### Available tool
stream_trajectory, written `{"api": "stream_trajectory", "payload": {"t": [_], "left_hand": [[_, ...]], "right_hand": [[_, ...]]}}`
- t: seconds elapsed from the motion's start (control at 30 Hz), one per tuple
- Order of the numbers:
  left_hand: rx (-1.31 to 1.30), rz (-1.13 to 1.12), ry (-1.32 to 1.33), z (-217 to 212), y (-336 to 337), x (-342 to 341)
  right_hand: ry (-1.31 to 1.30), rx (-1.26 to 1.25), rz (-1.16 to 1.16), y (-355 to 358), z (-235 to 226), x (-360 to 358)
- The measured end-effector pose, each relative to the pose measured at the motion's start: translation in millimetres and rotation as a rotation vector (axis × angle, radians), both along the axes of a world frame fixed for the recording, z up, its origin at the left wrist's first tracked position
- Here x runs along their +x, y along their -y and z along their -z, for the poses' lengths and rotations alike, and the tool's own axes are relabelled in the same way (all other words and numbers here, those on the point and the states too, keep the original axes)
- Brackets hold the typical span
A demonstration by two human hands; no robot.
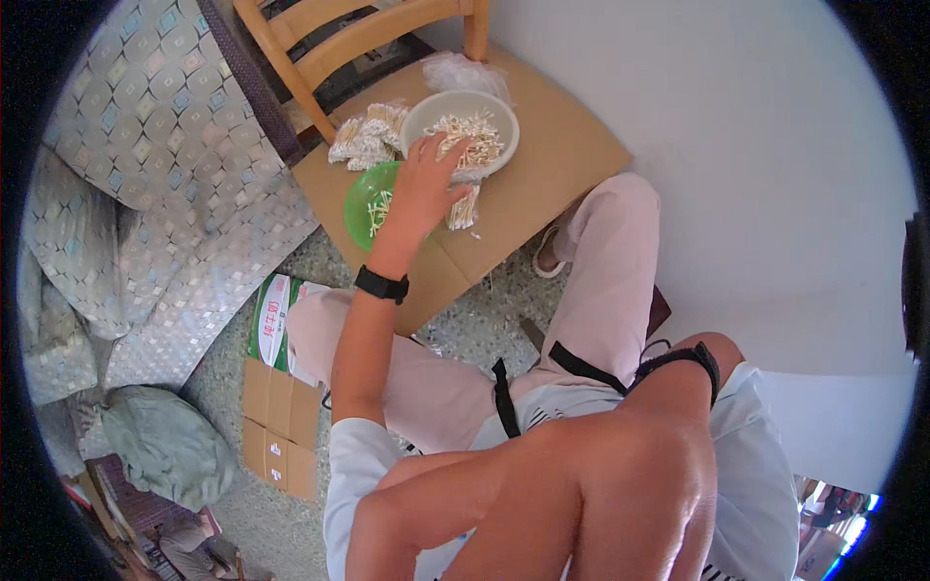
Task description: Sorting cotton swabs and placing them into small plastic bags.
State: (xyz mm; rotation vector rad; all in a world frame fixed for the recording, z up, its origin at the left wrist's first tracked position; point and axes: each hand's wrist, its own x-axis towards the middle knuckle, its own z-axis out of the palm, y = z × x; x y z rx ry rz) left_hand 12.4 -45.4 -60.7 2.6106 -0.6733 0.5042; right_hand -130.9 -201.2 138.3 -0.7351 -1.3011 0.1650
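Note:
My left hand (pixel 428 184), a dark band on its wrist, reaches over the rim of a pale bowl (pixel 415 114) heaped with loose cotton swabs (pixel 475 136). Its fingers are spread, with the tips at the near edge of the heap. Partly under this hand stands a green bowl (pixel 358 208) holding a few swabs. A bagged bundle of swabs (pixel 463 211) lies beside the thumb. Several more bagged bundles (pixel 368 140) are piled left of the pale bowl. My right hand (pixel 562 484) is raised close in front, large and bent; its fingertips are hidden.
A flat cardboard sheet (pixel 562 136) bears the bowls, with a wooden chair back (pixel 358 39) behind. Crumpled clear plastic (pixel 465 76) lies at the far edge. Patterned fabric (pixel 174 213) hangs at left. A cardboard box (pixel 281 426) and green-white package (pixel 276 315) lie by my leg.

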Motion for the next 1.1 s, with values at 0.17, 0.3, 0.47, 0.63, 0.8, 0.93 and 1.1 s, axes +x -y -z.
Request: {"api": "stream_trajectory", "payload": {"t": [0.17, 0.3, 0.47, 0.63, 0.8, 0.93, 1.1], "left_hand": [[0.01, -0.021, -0.005, 7.6, -3.9, 8.3], [-0.026, -0.061, 0.081, 15.9, -1.6, 18.4], [-0.021, -0.102, 0.099, 23.0, 3.7, 28.1], [0.024, -0.154, 0.067, 40.3, -7.0, 25.5], [0.031, -0.138, 0.047, 33.5, 6.1, 29.6], [-0.003, -0.108, 0.074, 33.3, 4.2, 35.3], [-0.011, -0.142, -0.049, 15.5, 7.2, 30.3]], "right_hand": [[0.009, -0.02, 0.094, 6.5, 2.0, 9.5], [0.043, -0.032, 0.134, 14.9, 0.1, 21.5], [0.097, -0.025, 0.194, 28.7, -0.4, 25.8], [0.176, -0.023, 0.232, 31.5, -3.2, 26.2], [0.073, -0.763, 0.922, 82.3, 24.6, 58.9], [0.137, -1.082, 1.481, 157.8, 145.5, 94.7], [-0.112, -1.525, 1.684, 189.2, 214.0, 98.8]]}}
